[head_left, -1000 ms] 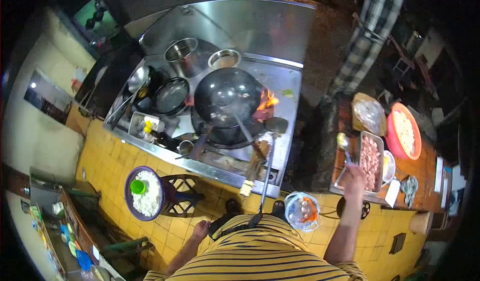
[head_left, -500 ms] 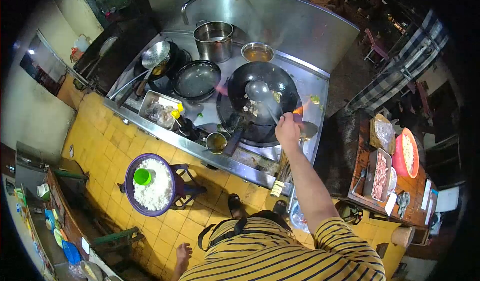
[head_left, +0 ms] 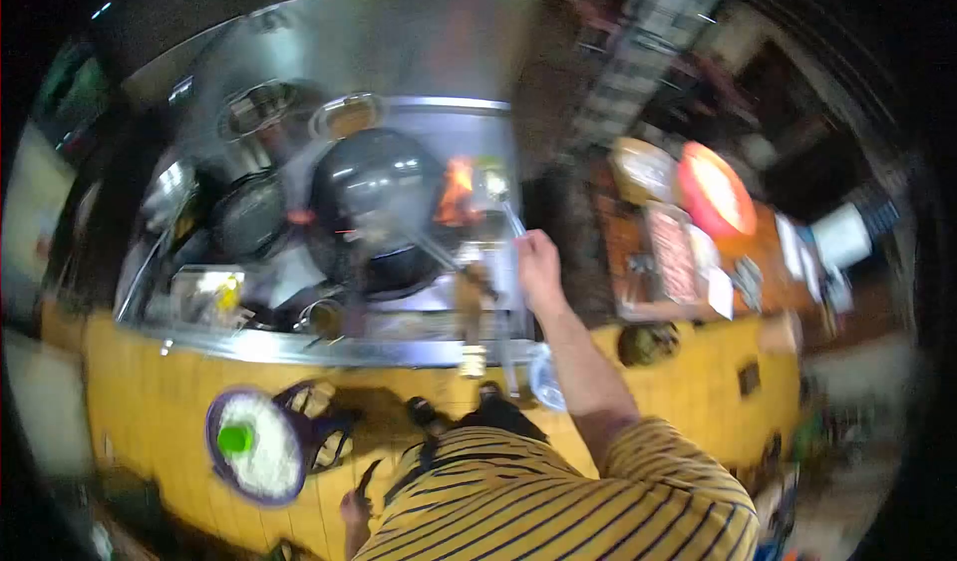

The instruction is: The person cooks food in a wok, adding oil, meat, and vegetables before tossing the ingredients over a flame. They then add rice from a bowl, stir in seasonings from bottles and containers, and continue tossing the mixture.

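Observation:
Beside the stove's right edge, my right hand is closed on the handle of a long utensil. The utensil's far end lies near a small greenish patch, right of the flame; blur hides its exact shape. To the left, a large black wok sits on the burner. A ladle leans in it, its handle over the rim, apart from my hand. Low by my striped shirt is my left hand, near a dark strap, its fingers smeared by motion.
Pans, a pot and a bowl of liquid stand on the stove. A purple tub of white rice with a green cup is lower left. The wooden table holds a meat tray and a red basin.
The view has turned, so the stove appears further left. My right hand has let go of the ladle in the wok and taken hold of another utensil further right. More flame shows beside the wok.

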Tool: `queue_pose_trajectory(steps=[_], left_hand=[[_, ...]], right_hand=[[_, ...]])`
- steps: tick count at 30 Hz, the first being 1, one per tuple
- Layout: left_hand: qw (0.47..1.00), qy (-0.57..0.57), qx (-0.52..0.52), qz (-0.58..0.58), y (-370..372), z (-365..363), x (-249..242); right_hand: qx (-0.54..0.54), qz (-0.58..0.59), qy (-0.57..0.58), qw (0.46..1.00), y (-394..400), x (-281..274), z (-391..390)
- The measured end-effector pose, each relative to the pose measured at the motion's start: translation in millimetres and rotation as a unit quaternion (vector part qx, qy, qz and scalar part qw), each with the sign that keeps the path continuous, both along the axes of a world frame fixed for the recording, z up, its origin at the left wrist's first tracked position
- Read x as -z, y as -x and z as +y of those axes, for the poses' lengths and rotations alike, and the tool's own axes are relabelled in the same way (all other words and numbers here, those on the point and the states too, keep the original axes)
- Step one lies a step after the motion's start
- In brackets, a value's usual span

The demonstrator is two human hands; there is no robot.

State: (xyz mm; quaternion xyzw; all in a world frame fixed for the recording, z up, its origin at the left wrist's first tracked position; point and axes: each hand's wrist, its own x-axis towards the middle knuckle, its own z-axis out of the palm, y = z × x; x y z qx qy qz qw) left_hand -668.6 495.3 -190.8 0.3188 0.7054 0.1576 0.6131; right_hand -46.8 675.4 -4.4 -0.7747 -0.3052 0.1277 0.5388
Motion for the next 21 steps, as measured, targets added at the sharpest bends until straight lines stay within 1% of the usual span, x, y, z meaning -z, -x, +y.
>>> queue_pose_trajectory(steps=[1, 2, 3, 4, 5, 6, 7, 8, 9, 11, 12, 13, 14, 15, 16, 17, 18, 19, 20, 21], left_hand=[[0.995, -0.012, 0.071, 0.063, -8.5, 10.9, -0.2], [0.992, -0.014, 0.114, 0.05, -13.9, 16.6, 9.2], [0.989, -0.007, 0.145, 0.041, -8.0, 16.4, 20.1], [0.986, -0.002, 0.165, 0.036, -9.1, 26.0, 29.1], [0.983, 0.002, 0.179, 0.034, -9.2, 34.3, 35.2], [0.981, 0.006, 0.19, 0.033, -9.6, 41.1, 40.5], [0.979, 0.011, 0.2, 0.034, -10.9, 48.9, 44.7], [0.977, 0.018, 0.211, 0.036, -11.5, 55.7, 46.9], [0.974, 0.026, 0.22, 0.037, -16.3, 61.4, 50.0], [0.972, 0.045, 0.228, 0.036, -32.7, 65.5, 57.9], [0.972, 0.056, 0.223, 0.036, -40.7, 62.7, 59.4], [0.974, 0.067, 0.21, 0.04, -45.2, 57.6, 56.6], [0.854, -0.059, 0.479, 0.196, -110.5, 70.9, -38.5], [0.952, 0.01, 0.298, 0.07, -111.3, 70.9, -14.8], [0.993, 0.06, 0.088, -0.06, -102.0, 67.7, -1.4], [0.985, -0.024, 0.158, 0.071, -158.2, 59.5, -78.2], [0.936, -0.162, 0.296, 0.105, -139.7, 57.2, -34.8], [0.944, -0.214, 0.242, 0.072, -167.3, 46.6, -71.7], [0.968, -0.149, 0.194, 0.047, -173.0, 41.0, -71.0], [0.973, -0.113, 0.191, 0.057, -179.5, 36.0, -73.8]], right_hand=[[0.04, 0.177, -0.004, 0.983, -13.8, -14.9, -35.7], [0.125, 0.306, -0.05, 0.942, -22.5, -46.5, -73.9], [0.149, 0.313, -0.136, 0.928, -48.2, -42.1, -120.2], [0.241, 0.25, -0.145, 0.927, -82.5, -21.2, -154.9], [0.247, 0.081, -0.076, 0.963, -140.1, 19.0, -200.6], [0.335, 0.105, -0.142, 0.925, -166.3, 17.5, -225.4], [0.349, 0.053, -0.155, 0.923, -196.5, 9.2, -248.1], [0.388, 0.096, -0.115, 0.909, -226.8, -0.9, -270.4], [0.35, 0.068, -0.24, 0.903, -249.6, -4.6, -280.9], [0.366, 0.211, -0.221, 0.879, -294.8, -22.9, -297.9], [0.355, 0.206, -0.14, 0.901, -329.2, -10.3, -313.4], [0.332, 0.202, -0.057, 0.92, -376.6, 24.4, -329.7], [0.302, 0.163, -0.026, 0.939, -443.2, 90.8, -352.2], [0.218, 0.305, -0.198, 0.906, -436.9, 90.0, -353.4], [0.248, 0.299, -0.14, 0.911, -472.3, 115.2, -366.6], [0.204, 0.327, -0.129, 0.914, -440.4, 117.0, -288.2], [0.185, 0.257, -0.163, 0.935, -421.5, 118.3, -278.4], [0.168, 0.18, -0.204, 0.947, -398.2, 117.0, -282.5], [0.159, 0.098, -0.251, 0.95, -351.7, 105.4, -272.5], [0.156, 0.013, -0.299, 0.941, -318.2, 67.3, -231.4]])
